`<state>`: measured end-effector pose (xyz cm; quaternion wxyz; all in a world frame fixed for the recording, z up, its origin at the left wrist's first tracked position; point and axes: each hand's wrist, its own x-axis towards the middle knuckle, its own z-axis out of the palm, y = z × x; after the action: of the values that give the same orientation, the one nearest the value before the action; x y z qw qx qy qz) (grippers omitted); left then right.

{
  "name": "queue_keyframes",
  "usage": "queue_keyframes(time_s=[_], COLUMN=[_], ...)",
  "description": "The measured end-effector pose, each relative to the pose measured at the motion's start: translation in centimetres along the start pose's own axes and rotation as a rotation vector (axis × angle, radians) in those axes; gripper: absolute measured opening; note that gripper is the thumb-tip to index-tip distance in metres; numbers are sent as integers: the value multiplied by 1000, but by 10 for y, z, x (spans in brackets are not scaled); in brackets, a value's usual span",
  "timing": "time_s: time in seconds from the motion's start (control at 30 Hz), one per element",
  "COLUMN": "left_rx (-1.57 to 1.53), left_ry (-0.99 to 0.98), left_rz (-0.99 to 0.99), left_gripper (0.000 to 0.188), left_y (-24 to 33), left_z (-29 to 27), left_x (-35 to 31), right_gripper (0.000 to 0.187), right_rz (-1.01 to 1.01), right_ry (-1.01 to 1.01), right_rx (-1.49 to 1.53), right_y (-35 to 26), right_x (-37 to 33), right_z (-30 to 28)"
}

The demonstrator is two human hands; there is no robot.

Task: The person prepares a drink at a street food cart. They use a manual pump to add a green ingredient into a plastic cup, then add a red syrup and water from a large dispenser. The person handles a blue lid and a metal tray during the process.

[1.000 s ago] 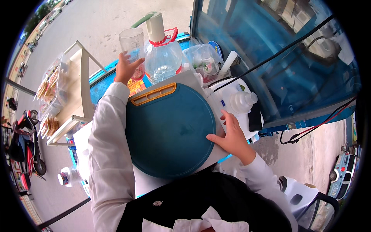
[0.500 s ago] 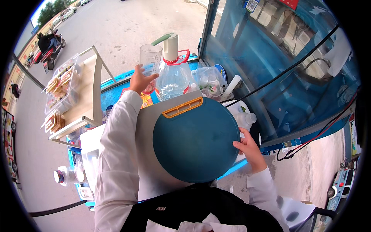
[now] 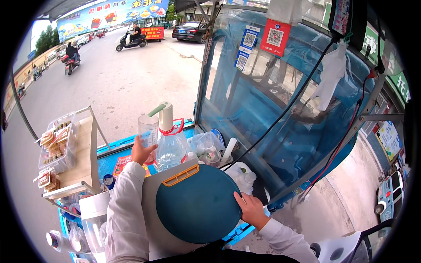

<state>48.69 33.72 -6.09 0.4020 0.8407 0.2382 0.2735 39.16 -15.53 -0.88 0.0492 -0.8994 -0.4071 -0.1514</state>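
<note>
My left hand (image 3: 141, 151) is closed around a tall clear measuring cup (image 3: 148, 127), its mouth just under the green spout of a white water pump (image 3: 165, 116). The pump sits on top of a big clear water jug (image 3: 171, 149) with a red handle and collar. I cannot make out any stream from the spout. Closer to me lies a round dark-teal lid (image 3: 197, 206) with an orange handle on a grey container (image 3: 150, 206). At the lid's right edge, my right hand (image 3: 253, 209) grips the rim with its thumb and fingers.
A wooden shelf (image 3: 85, 151) at the left carries a clear box of packed food (image 3: 57, 144). White bottles (image 3: 244, 179) and clear bags (image 3: 206, 144) stand right of the jug. A blue-framed clear screen (image 3: 272, 109) with a hanging black cable rises on the right. Riders pass on the street.
The view has tilted up, showing more street and screen. Both hands keep their places at the cup and the lid's rim.
</note>
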Motion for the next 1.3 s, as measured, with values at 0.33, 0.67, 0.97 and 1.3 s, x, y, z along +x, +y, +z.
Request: queue_keyframes(time_s=[0.33, 0.67, 0.97, 1.3], left_rx=[-59, -58, -84, -84], left_ry=[-34, -22, -22, -1], left_rz=[8, 16, -9, 40], left_gripper=[94, 95, 95, 94], left_y=[23, 22, 25, 19], left_z=[4, -3, -5, -5], left_x=[-9, -11, -14, -15], right_gripper=[34, 26, 26, 28], right_rz=[-196, 247, 282, 327], right_ry=[354, 679, 1065, 1395], right_rx=[133, 967, 1123, 872], right_y=[26, 84, 105, 95], right_x=[65, 277, 393, 441], right_z=[-124, -286, -363, -369])
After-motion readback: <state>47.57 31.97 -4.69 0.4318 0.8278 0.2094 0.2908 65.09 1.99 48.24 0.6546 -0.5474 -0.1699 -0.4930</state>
